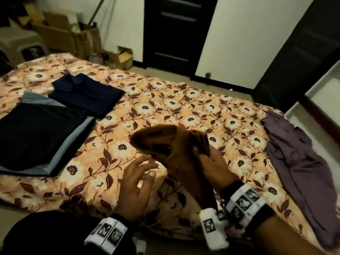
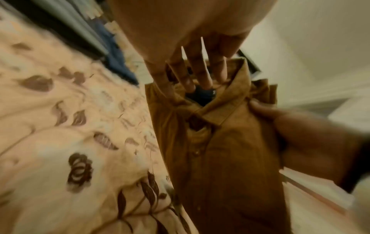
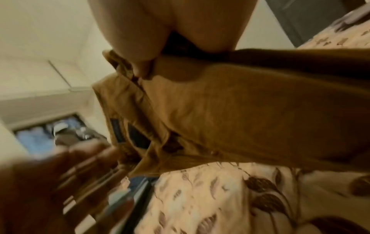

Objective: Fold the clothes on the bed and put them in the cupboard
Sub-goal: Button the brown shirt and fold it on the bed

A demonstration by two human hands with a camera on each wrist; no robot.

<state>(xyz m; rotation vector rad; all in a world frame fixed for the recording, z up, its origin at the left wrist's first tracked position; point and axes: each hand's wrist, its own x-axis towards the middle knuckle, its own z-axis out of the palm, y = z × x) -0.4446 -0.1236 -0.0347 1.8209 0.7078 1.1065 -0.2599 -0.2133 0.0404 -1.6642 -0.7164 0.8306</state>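
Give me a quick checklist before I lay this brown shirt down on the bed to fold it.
1. Right hand grips the brown shirt near the collar: ok.
2. Left hand free, fingers spread: ok.
3. Bare patch of bed ahead for laying it flat: ok.
4. Shirt buttoned: cannot tell.
5. Folded navy shirt and dark folded stack out of the way: ok.
6. Purple garment folded: not ok, lies crumpled.

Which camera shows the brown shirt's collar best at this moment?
The left wrist view: the brown shirt faces the camera, its collar and button placket clear, the right hand gripping it. The head view shows a dark, bunched shape; the right wrist view shows mainly the collar's inside and label, blurred.
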